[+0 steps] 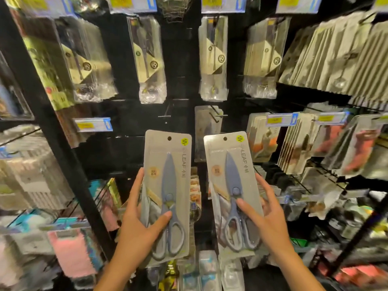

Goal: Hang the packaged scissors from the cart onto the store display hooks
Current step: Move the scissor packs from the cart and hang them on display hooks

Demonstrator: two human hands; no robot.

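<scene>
While left hand [138, 223] grips left pack [167, 196] and right hand [266, 217] grips right pack [232, 192], narrow gap separates packs; bare hooks [165, 116] above.

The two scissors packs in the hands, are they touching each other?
Apart. The head view shows a dark strip of display between the left pack and the right pack along their whole length.

Left hand [142, 223] covers the lower left edge of the left scissors pack [167, 196]; its fingers behind the card are hidden. Right hand [266, 219] likewise masks the right scissors pack [232, 192] at its lower right. Both forearms run off the bottom edge. Price labels [93, 124] above the hands are too blurred to read.
</scene>
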